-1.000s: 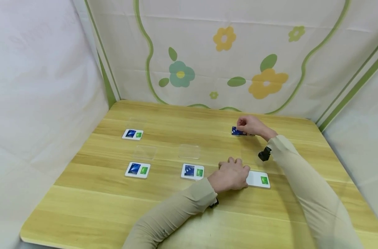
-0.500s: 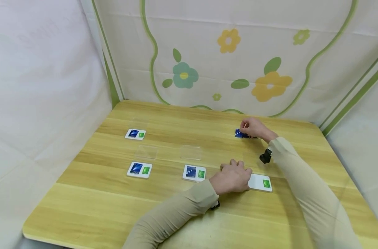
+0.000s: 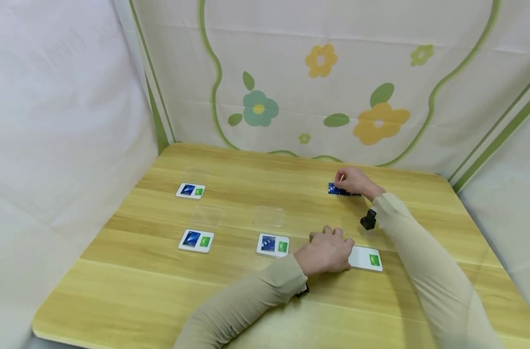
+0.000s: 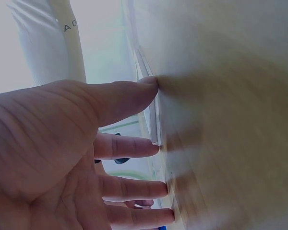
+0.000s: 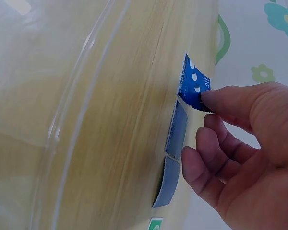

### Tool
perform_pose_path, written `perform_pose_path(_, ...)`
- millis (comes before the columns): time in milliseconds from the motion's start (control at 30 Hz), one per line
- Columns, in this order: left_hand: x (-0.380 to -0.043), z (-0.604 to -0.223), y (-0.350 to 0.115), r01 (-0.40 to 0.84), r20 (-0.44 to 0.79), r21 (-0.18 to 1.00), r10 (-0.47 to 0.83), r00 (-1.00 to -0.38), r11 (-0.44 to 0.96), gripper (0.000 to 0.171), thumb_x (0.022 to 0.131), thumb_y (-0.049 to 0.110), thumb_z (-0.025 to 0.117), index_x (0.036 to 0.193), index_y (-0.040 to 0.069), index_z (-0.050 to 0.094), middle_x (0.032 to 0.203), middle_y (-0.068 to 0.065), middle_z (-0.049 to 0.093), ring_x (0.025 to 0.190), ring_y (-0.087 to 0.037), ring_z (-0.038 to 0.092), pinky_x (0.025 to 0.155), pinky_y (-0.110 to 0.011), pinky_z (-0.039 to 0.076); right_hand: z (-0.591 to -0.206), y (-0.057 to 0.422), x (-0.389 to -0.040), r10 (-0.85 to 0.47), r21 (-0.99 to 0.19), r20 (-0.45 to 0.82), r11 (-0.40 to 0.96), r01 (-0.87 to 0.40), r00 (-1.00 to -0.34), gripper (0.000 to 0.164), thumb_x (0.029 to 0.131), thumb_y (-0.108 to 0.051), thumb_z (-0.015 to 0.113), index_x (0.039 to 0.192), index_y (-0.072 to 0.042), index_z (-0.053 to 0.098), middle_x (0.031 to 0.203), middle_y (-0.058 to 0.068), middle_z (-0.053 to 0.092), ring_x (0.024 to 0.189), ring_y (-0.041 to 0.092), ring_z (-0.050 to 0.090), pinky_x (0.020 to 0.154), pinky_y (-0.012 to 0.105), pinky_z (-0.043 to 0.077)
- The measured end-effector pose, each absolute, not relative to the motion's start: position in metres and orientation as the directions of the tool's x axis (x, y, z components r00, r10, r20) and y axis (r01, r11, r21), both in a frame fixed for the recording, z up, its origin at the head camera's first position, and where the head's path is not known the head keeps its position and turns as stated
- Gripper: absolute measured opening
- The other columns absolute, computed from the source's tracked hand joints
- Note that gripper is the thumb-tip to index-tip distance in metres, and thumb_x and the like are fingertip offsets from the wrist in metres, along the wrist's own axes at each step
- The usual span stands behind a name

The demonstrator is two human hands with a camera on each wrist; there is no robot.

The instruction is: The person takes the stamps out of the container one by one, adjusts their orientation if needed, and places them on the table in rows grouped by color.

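Right hand pinches a stamp while the left hand steadies a white card

The step in hand looks like picking up one stamp for mounting. The right hand (image 3: 354, 181) grasps a blue stamp (image 5: 189, 84) between thumb and forefinger; its lower fingers curl in and hold nothing. The stamp bends slightly under the pinch. Just beside it, below the right hand's fingers, lie two more stamps (image 5: 176, 125) in a row; whether they are joined to the first I cannot tell.

Nearer the body, the left hand (image 3: 326, 253) grips the edges of the white card (image 3: 366, 258) with thumb and forefinger, its other fingertips resting on the table (image 3: 138, 291). The card's green picture (image 3: 374, 260) shows at the end away from that hand.

I judge that the next move calls for a light lift, parting the stamp from its neighbours without creasing it. Putting it on the card would also need the left hand to back off, since it covers part of the bare space.

A clear plastic plate (image 5: 77, 115) lies between the hands and could be in the way. To the left hand's left sits a filled card (image 3: 273, 245), with a clear cover (image 3: 268, 216) beyond it; two more filled cards (image 3: 196, 241) lie farther left.
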State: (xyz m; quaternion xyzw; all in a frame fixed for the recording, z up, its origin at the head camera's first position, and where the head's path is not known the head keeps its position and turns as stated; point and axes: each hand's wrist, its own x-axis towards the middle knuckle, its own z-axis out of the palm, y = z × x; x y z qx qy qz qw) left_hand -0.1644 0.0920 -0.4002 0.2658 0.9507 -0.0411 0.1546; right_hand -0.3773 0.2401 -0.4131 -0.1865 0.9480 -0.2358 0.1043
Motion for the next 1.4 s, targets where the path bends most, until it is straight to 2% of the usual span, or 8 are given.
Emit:
perform_pose_path(533, -0.1659, -0.402, 0.0937, 0.526, -0.311, -0.001, 0.5, -0.808, 0.85, 0.049, 0.091, 0.06, 0.057, 0.134, 0.037, 0.05, 0.136, 0.002, 0.049, 0.12, -0.026, 0.05, 0.085, -0.052, 0.054, -0.4118, 0.2378, -0.377, -0.391, -0.447, -0.119, 0.842, -0.303, -0.913, 0.012, 0.094, -0.017, 0.062, 0.09, -0.005, 0.064, 0.08, 0.009, 0.064, 0.057, 0.016, 0.052, 0.052, 0.03, 0.043)
perform_pose_path(867, -0.1667, -0.403, 0.0919, 0.523, -0.31, -0.007, 0.495, -0.812, 0.853, 0.05, 0.09, 0.06, 0.057, 0.134, 0.038, 0.05, 0.136, 0.002, 0.049, 0.12, -0.026, 0.05, 0.084, -0.052, 0.054, -0.4163, 0.232, -0.3796, -0.419, -0.427, -0.074, 0.833, -0.351, -0.905, 0.01, 0.092, -0.012, 0.062, 0.088, -0.004, 0.065, 0.079, 0.009, 0.065, 0.058, 0.017, 0.05, 0.057, 0.031, 0.042)
perform_pose_path(1400, -0.1678, -0.4037, 0.092, 0.527, -0.305, -0.011, 0.499, -0.811, 0.85, 0.05, 0.09, 0.06, 0.057, 0.134, 0.037, 0.051, 0.135, 0.001, 0.05, 0.119, -0.026, 0.051, 0.084, -0.052, 0.054, -0.4199, 0.2334, -0.3816, -0.399, -0.416, -0.064, 0.844, -0.339, -0.915, 0.008, 0.091, -0.012, 0.061, 0.088, -0.005, 0.064, 0.085, 0.012, 0.066, 0.065, 0.02, 0.052, 0.062, 0.032, 0.043)
